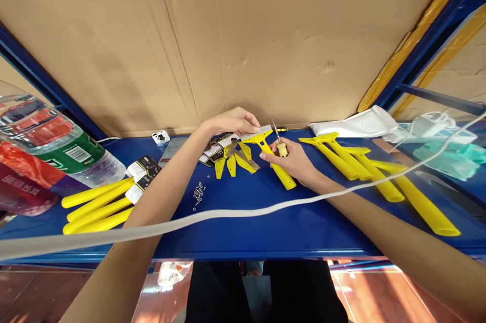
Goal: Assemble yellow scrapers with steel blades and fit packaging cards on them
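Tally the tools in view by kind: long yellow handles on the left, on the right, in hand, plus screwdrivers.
Yellow handles, left pile: 4
Yellow handles, right group: 4
Yellow scraper in hand: 1
Screwdriver: 1
Total: 10

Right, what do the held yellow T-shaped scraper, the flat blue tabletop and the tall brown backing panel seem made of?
Yellow T-shaped scraper: likely satin plastic, evenly coloured; grey edge strip perhaps metal.
Blue tabletop: possibly painted metal, from its smooth, even sheen.
Brown backing panel: almost certainly matt cardboard, showing creases and dents.
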Demonstrator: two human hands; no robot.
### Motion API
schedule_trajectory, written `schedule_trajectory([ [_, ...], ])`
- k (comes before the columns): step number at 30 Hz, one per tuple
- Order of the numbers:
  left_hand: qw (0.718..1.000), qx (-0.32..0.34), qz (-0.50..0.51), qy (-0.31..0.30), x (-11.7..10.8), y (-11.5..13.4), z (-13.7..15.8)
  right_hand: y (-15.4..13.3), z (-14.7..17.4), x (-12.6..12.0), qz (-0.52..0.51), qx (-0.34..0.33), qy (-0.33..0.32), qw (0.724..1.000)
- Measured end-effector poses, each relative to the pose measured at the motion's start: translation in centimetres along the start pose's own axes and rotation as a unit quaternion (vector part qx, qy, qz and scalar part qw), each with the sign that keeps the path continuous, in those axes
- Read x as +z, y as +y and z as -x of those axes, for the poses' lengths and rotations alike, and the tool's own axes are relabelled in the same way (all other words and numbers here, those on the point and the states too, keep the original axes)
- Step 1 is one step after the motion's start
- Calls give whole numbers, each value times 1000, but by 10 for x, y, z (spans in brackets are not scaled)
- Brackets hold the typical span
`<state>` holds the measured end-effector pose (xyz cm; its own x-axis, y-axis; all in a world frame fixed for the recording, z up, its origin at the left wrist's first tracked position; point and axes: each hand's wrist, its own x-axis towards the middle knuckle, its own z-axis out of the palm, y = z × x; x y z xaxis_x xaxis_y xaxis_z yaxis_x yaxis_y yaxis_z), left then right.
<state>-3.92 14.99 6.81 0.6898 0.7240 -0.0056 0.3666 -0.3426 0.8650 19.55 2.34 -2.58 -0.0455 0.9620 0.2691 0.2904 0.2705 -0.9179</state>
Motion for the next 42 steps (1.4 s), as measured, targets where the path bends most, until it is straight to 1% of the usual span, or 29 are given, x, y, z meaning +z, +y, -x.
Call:
schedule_trajectory([
  [2, 1000, 1, 0, -9, 0, 1, 0, 0, 0, 0, 1, -1, 1, 1000],
  [5, 1000, 3, 9, -3, 2, 3, 1, -2, 1, 0, -14, 1, 0, 1000],
  [8, 1000, 17, 1, 0, 6, 8, 2, -6, 3, 2, -73, 18, -10, 997],
  [12, 998, 45, -30, -29, 10, 16, 1, -10, 3, 4, -153, 76, -5, 985],
  [15, 996, 54, -49, -51, 14, 22, 2, -12, 1, 4, -176, 92, 8, 980],
  [18, 994, 56, -65, -72, 19, 26, 2, -12, 0, 4, -203, 104, 6, 974],
  [24, 993, 46, -64, -91, 21, 19, -2, -14, -1, 6, -252, 113, 28, 961],
  [27, 993, 36, -64, -91, 21, 16, -2, -15, -1, 7, -257, 123, 43, 958],
  [31, 991, 40, -86, -91, 21, 15, -2, -19, -2, 6, -256, 141, 60, 955],
  [34, 992, 20, -104, -70, 19, 9, -3, -23, -3, 4, -259, 139, 74, 953],
  [36, 987, 5, -152, -50, 14, 1, -5, -25, -3, 3, -259, 141, 79, 952],
  [38, 973, -22, -226, -49, 9, -7, -6, -26, -2, 3, -258, 143, 82, 952],
  [42, 934, -124, -331, -54, 6, -12, -6, -24, -3, 3, -262, 147, 78, 951],
])
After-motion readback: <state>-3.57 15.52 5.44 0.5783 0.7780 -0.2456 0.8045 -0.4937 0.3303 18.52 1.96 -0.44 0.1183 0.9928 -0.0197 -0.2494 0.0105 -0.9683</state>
